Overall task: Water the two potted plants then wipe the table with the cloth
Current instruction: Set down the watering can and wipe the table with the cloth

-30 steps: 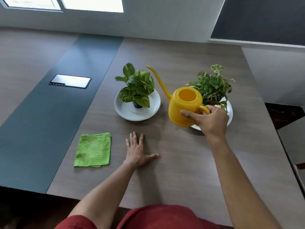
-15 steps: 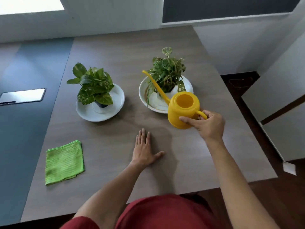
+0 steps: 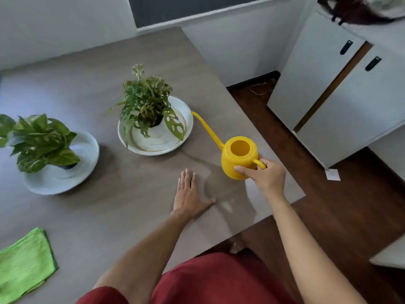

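The right hand (image 3: 266,177) held the yellow watering can (image 3: 240,157) by its handle, the grip pinching the loop with the thumb laid along the can's body. The can hung upright near the right edge of the surface (image 3: 114,218), its long spout (image 3: 207,129) pointing up and left with the tip just beside the rim of the white dish (image 3: 153,148) under the speckled plant (image 3: 145,104). The left hand (image 3: 188,197) lay flat on the surface, fingers spread, holding nothing. The broad-leaved plant (image 3: 40,142) stood in its own white dish (image 3: 59,183) further left, and the green cloth (image 3: 23,264) lay folded at the near left corner.

The risks looked plain. The spout tip sat outside the dish, so tipping from there would likely send water onto the surface rather than the soil. The can was close to the right edge; a slack grip could drop it to the wooden floor (image 3: 341,216). Leaves overhanging the pot could also deflect the stream.
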### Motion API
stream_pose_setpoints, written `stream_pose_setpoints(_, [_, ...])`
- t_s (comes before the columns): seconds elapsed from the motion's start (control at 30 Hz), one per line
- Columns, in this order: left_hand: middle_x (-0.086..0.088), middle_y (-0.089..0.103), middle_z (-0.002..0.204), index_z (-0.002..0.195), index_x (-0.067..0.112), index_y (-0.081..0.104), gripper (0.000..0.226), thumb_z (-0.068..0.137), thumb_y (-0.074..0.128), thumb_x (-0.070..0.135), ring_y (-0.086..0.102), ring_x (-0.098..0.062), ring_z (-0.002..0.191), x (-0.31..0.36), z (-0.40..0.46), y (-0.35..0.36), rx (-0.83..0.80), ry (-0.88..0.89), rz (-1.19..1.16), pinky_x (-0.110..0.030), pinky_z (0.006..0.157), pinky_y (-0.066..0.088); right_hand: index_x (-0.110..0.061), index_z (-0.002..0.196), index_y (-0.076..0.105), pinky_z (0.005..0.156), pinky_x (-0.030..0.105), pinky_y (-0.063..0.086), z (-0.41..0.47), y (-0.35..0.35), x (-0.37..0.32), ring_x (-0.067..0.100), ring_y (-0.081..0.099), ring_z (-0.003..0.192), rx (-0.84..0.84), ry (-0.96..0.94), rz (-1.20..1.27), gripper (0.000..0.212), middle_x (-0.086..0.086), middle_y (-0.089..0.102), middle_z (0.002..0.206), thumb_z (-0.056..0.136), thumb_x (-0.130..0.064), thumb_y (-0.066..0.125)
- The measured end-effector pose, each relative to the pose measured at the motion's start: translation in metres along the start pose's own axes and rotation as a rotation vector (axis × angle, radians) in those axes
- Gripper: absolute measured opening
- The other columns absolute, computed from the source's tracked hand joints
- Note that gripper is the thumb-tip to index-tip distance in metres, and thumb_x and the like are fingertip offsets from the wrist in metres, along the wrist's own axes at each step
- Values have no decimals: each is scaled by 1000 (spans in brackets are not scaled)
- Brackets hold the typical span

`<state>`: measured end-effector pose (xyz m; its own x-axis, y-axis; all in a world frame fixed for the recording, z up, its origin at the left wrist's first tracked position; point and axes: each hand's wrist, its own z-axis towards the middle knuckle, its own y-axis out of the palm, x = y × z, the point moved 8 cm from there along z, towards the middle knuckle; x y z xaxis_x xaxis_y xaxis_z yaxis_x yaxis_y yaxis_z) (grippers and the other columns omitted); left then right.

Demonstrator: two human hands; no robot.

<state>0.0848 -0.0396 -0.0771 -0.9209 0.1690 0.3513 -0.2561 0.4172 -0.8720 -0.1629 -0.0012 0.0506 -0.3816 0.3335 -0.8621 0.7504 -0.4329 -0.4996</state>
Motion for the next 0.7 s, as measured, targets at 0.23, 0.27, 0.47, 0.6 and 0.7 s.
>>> stream_pose_setpoints(0.23, [-16,-20,166,160,8,0,127,74,54,85,-22,-28,153,33,12,13,-4,-4,32,-42,124,-14,-23,43,30,51,35,33,12,-29,32,16,40,51,48,50,-45,68,9,58,53,51,-44,94])
stream_pose_setpoints(0.27, [-16,-20,166,160,8,-1,128,74,53,86,-23,-29,153,34,12,14,3,-21,34,-42,124,-15,-23,43,31,51,36,35,14,-30,38,17,41,52,50,68,-45,68,10,62,56,51,-44,95])
stream_pose_setpoints(0.47, [-14,-23,166,160,10,-6,133,71,49,92,-25,-28,152,41,14,18,-2,-92,41,-42,123,-17,-22,43,30,52,37,39,26,-33,62,18,51,53,43,133,-50,68,22,74,90,52,-42,95])
stream_pose_setpoints(0.6, [-13,-24,166,160,10,-8,134,70,48,92,-26,-27,152,42,13,18,-13,-120,36,-43,124,-15,-22,44,35,57,38,48,29,-31,69,18,69,71,5,165,-7,63,17,75,102,53,-38,95])
stream_pose_setpoints(0.7, [-12,-25,165,160,11,-8,134,70,49,92,-26,-27,152,44,12,18,-21,-141,22,-42,123,-16,-17,47,43,66,44,58,29,-30,74,23,71,75,-20,166,5,57,18,73,106,54,-39,95])
